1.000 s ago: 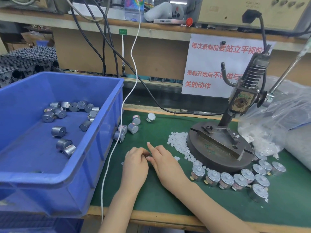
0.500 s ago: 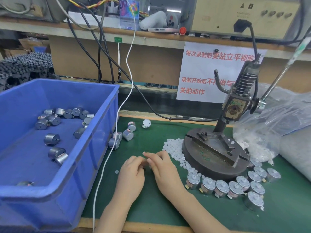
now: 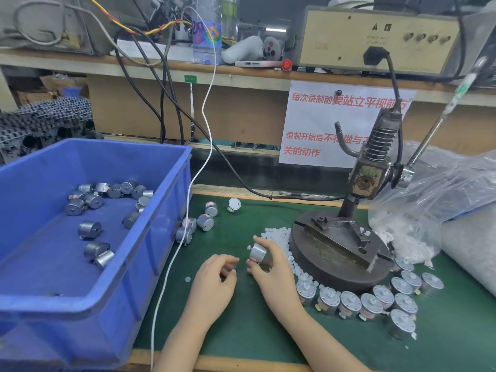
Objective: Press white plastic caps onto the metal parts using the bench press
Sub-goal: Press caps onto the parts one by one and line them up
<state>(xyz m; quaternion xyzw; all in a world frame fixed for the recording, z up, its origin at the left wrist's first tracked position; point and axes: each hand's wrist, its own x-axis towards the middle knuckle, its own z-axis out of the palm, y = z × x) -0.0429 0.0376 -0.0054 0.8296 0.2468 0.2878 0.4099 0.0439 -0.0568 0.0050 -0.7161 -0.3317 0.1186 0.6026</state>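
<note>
Now, right hand in a snug grip on a metal part; left hand loosely curled, empty.

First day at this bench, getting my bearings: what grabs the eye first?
The blue bin at left, loose metal parts on its floor. At right the bench press stands on a round base, a row of capped parts curving along its front. Between them, the right hand grips one metal part beside the left hand.
</note>
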